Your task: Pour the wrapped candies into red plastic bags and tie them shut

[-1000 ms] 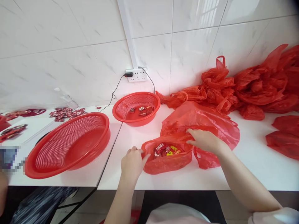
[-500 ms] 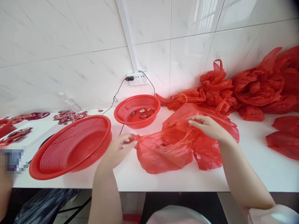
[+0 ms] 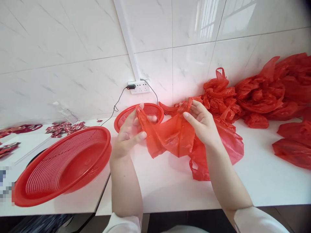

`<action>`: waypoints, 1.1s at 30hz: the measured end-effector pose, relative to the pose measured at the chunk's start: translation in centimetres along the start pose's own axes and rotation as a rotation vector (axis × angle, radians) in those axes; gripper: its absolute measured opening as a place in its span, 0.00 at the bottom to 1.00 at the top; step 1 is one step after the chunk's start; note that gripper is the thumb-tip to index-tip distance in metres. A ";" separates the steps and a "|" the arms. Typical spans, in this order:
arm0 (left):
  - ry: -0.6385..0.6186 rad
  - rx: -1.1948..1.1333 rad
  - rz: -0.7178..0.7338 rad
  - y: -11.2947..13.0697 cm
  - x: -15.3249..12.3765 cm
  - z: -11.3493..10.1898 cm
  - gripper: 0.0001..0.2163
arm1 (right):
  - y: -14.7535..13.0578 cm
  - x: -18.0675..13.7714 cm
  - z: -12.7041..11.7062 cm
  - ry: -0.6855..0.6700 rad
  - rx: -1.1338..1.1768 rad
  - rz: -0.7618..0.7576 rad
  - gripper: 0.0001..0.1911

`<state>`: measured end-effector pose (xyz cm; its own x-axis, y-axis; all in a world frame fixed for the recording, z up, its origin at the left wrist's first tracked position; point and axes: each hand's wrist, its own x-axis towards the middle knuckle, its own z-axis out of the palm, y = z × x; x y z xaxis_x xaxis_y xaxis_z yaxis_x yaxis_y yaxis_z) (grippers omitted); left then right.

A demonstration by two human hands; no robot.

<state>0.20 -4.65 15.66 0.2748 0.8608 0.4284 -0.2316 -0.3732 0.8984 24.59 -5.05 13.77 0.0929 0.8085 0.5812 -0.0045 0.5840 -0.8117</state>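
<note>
Between my hands a red plastic bag [image 3: 170, 137] hangs raised above the white table, its handles up and its middle sagging. My left hand [image 3: 127, 136] has one handle at its fingertips, thumb held apart. The other handle is gripped by the fingers and thumb of my right hand [image 3: 201, 121]. Another red plastic bag [image 3: 230, 142] lies spread on the table behind my right wrist. Partly hidden by my left hand, a small red basket [image 3: 121, 118] stands against the wall. What the raised bag contains, if anything, cannot be made out.
A large red basket [image 3: 102, 134] rests tilted at the left. Several small patterned red packets [image 3: 64, 128] lie behind it, near a clear bottle [image 3: 65, 111]. Crumpled red bags [image 3: 262, 87] are heaped along the wall at right. A power strip [image 3: 139, 87] with cables is on the wall.
Both hands have lifted the bag off the table, and its handles are now closer together. My right hand, formerly over the bag, now grips a handle. The view has shifted slightly.
</note>
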 end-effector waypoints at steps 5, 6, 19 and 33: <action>-0.165 0.287 -0.137 -1.5 0.3 2.5 0.32 | -0.2 -1.0 1.7 -0.163 -0.050 -0.093 0.18; -0.210 0.364 -0.164 -1.8 0.4 2.9 0.28 | -0.1 -1.1 1.9 -0.250 -0.089 -0.135 0.15; -0.314 0.171 -0.430 -3.7 2.0 3.6 0.20 | 2.3 0.2 1.1 -0.447 -0.197 -0.008 0.12; -0.118 -0.393 -0.599 -6.1 3.8 1.5 0.23 | 2.4 0.7 -2.1 -0.276 0.108 0.026 0.03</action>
<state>4.06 0.38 11.92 0.5537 0.8269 -0.0985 -0.3221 0.3217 0.8904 26.70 -3.22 12.15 -0.1832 0.8039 0.5658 -0.1111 0.5549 -0.8245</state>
